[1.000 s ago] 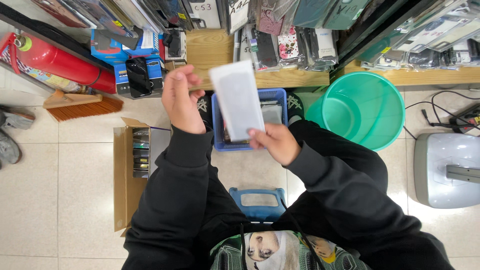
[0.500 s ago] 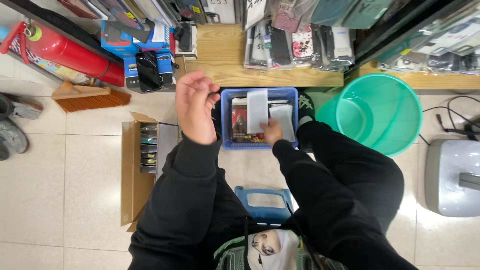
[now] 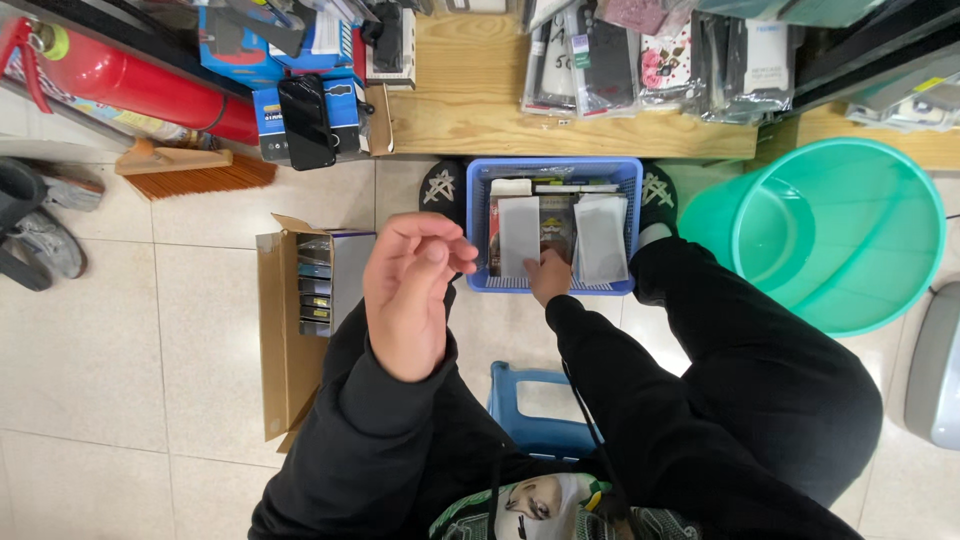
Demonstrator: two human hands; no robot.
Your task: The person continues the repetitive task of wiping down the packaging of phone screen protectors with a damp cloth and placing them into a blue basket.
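Right hand's (image 3: 548,277) grip rests on the white packets (image 3: 519,235) standing in the blue basket (image 3: 480,230) at frame centre, seemingly mid-sort; left hand (image 3: 408,290) hangs raised, loosely curled, holding nothing

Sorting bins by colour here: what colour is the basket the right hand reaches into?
Blue. The basket shows best in the head view, right hand at its near edge.

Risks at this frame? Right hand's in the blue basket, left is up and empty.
1. The right hand reaches among loosely stacked white packets in the blue basket; pulling one might drag its neighbours out of order.
2. The left hand hangs raised, partly blocking the view of the open cardboard box beside the knee, which a leg shift could knock.
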